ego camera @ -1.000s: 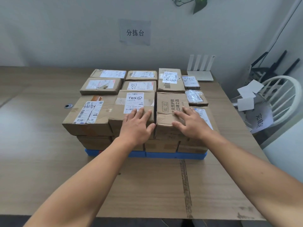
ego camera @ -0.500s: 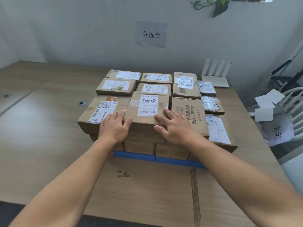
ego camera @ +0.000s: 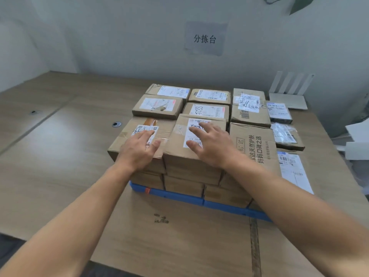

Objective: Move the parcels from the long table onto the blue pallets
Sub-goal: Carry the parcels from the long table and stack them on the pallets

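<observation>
Left hand [ego camera: 139, 151] and right hand [ego camera: 212, 145] lie flat on parcels [ego camera: 179, 148] atop the blue pallet [ego camera: 179, 195], fingers [ego camera: 144, 134] straight, holding nothing; I judge I'm settling the stack, squaring edges next.

- The left hand [ego camera: 139, 150] is covering part of the label on the front-left parcel [ego camera: 121, 140].
- The right hand [ego camera: 211, 144] is hiding much of the label on the middle parcel [ego camera: 175, 144] (only scrawled marks are peeking out past the fingers).
- The blue pallet [ego camera: 179, 195] is showing just its front edge, the rest lying under the lower parcels [ego camera: 183, 184].
- Print on the far labels [ego camera: 207, 110] is coming out too small to read.
- The top edge is cutting off the green leaf [ego camera: 299, 5], and the right edge is slicing through the white papers [ego camera: 357, 140].
- Both forearms [ego camera: 79, 226] are running out of the bottom of the frame.
</observation>
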